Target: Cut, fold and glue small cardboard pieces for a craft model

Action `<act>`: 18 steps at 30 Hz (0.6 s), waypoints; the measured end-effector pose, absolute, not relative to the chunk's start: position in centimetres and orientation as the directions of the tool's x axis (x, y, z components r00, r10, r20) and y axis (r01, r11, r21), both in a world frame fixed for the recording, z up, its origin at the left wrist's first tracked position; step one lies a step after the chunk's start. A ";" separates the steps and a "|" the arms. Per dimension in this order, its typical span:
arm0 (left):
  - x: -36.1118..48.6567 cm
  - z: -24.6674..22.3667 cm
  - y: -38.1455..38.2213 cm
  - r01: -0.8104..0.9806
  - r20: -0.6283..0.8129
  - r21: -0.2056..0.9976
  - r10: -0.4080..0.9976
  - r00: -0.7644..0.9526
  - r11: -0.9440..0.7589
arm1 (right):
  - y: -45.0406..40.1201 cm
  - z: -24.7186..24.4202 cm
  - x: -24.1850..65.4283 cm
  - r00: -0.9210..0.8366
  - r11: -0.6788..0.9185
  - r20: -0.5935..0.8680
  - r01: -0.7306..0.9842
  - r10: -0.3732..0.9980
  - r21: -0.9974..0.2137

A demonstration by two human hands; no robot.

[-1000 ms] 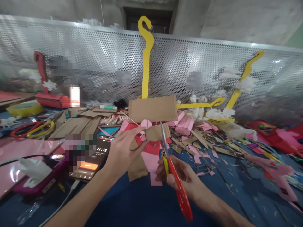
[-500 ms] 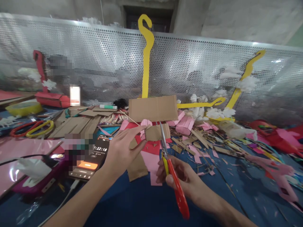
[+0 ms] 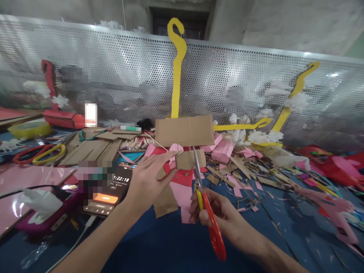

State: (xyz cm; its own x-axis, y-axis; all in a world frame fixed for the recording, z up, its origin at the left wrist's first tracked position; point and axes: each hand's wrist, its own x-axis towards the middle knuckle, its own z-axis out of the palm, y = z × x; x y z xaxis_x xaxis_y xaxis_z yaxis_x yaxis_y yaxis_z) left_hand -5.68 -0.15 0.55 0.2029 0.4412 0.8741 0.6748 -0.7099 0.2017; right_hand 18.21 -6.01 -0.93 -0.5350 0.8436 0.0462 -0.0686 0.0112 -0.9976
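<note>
My left hand pinches a small piece of brown cardboard together with a pink paper piece at its left end. In my right hand are scissors with red and yellow handles. Their blades point up and away from me, slightly parted, at the right part of the small cardboard. Behind it a larger brown cardboard rectangle stands in front of an upright yellow hook-shaped strip. Pink and red paper lies beneath my hands.
A lit phone and a purple box lie left on the blue table. Another pair of scissors and yellow tape are farther left. Paper scraps and a pink glue gun lie right. A perforated metal panel stands behind.
The whole view has shifted very slightly. My hands, the small cardboard and the scissors hold nearly the same positions relative to one another.
</note>
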 end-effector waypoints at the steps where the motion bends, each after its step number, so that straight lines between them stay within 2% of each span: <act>1: -5.7 0.5 -0.1 0.674 0.875 0.202 0.440 0.201 -0.710 | -6.0 -0.9 18.2 -0.537 0.010 0.048 -0.073 0.842 -0.997; 18: -5.4 0.6 -0.3 0.661 0.877 0.196 0.431 0.213 -0.724 | -5.8 -1.4 18.0 -0.578 0.020 0.103 -0.147 0.810 -0.989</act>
State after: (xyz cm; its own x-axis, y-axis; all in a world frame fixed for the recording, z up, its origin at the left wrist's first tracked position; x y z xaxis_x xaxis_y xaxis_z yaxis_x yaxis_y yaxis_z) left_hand -5.45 -0.27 0.64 0.2126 0.4314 0.8767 0.6609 -0.7244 0.1961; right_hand 18.02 -5.79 -1.36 -0.5780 0.8096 0.1026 -0.1470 0.0205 -0.9889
